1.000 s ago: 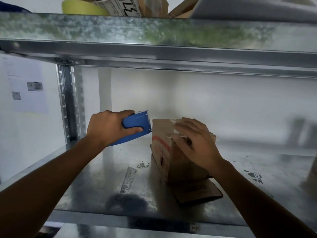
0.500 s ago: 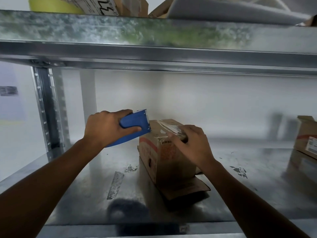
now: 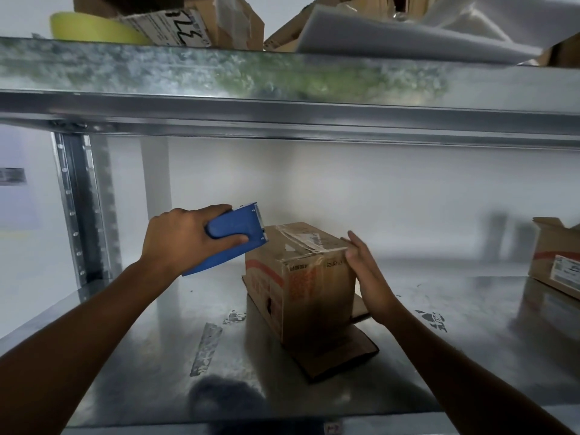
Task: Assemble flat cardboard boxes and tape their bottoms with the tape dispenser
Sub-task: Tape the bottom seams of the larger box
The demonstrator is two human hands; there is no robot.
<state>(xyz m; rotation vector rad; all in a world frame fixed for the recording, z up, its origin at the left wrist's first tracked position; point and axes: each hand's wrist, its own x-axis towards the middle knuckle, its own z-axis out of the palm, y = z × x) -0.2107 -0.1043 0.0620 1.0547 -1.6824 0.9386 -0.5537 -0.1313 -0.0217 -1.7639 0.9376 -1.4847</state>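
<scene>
Though taped shut along its upturned seam, hiding any contents, stands between both hands on the metal shelf (image 3: 150, 356): cardboard box (image 3: 301, 277), lower flaps (image 3: 342, 350) splayed. Grips the blue tape dispenser (image 3: 233, 235) in the curled left hand (image 3: 175, 237), blade end at the box's top edge. Lays the right hand (image 3: 367, 268) flat against the box's side, fingers straight; farther right, second box (image 3: 555, 262), open-topped.

upper shelf (image 3: 282, 114) overhead, box (image 3: 301, 277) mid-shelf, second box (image 3: 555, 262) right

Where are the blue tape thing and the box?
blue tape dispenser (image 3: 236, 221), head view, on its blue body.
cardboard box (image 3: 314, 296), head view, on its front side.
</scene>
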